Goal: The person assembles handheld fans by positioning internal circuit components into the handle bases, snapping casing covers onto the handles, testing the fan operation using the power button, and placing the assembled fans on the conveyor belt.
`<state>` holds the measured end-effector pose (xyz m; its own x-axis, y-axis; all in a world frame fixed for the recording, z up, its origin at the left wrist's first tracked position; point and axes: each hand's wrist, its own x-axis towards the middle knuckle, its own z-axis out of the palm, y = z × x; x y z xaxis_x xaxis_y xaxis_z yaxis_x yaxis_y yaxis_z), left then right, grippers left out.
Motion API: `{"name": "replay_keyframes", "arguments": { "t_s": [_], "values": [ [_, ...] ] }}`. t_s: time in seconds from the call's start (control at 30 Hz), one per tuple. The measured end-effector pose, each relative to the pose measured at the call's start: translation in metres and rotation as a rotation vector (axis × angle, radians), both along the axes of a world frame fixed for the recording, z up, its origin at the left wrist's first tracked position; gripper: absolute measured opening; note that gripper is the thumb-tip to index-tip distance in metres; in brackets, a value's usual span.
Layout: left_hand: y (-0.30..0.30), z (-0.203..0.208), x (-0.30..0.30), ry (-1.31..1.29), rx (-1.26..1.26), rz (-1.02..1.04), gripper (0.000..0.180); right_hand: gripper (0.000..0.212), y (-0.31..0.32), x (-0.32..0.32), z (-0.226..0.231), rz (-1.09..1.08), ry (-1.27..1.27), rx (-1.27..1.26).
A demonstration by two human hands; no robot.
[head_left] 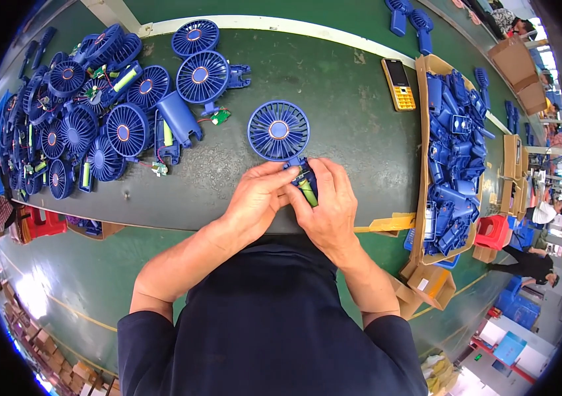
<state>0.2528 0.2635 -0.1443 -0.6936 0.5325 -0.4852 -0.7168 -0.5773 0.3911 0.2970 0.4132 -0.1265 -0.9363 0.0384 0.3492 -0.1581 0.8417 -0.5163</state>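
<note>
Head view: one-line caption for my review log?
Both hands, left hand and right hand, hold a blue handheld fan with a green battery over a dark table.

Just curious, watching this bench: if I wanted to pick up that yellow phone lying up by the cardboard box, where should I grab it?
Probably by its two long edges, coming straight down from above. The yellow phone lies flat, face up, on the green table, with bare surface along its left edge. The cardboard box sits close on its right, so pinch lengthwise sides near the middle.

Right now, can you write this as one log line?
left hand: holds blue plastic handheld fan | right hand: on its handle, green cylindrical battery | surface: dark green table
</note>
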Motion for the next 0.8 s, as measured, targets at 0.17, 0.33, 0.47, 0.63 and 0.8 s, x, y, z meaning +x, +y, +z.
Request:
{"name": "replay_keyframes", "arguments": {
  "t_s": [0.17,0.33,0.47,0.63,0.8],
  "values": [
    [0.005,0.003,0.003,0.01,-0.037,0.011,0.014,0.048,0.011,-0.002,0.001,0.047,-0.005,-0.111],
    [0.011,-0.002,0.002,0.052,-0.031,-0.02,0.019,0.043,0.023,-0.005,0.003,0.083,-0.039,-0.182],
    [0.009,0.001,0.006,0.084,-0.15,0.007,0.019,0.044,0.018,-0.009,0.005,0.079,-0.097,-0.268],
    [0.005,0.0,0.004,0.1,-0.196,-0.042,0.017,0.044,0.023,-0.01,0.005,0.095,-0.207,-0.322],
    [0.01,0.006,-0.001,0.106,-0.191,-0.08,0.028,0.032,0.107,-0.009,0.029,-0.033,-0.005,-0.109]
  ]
}}
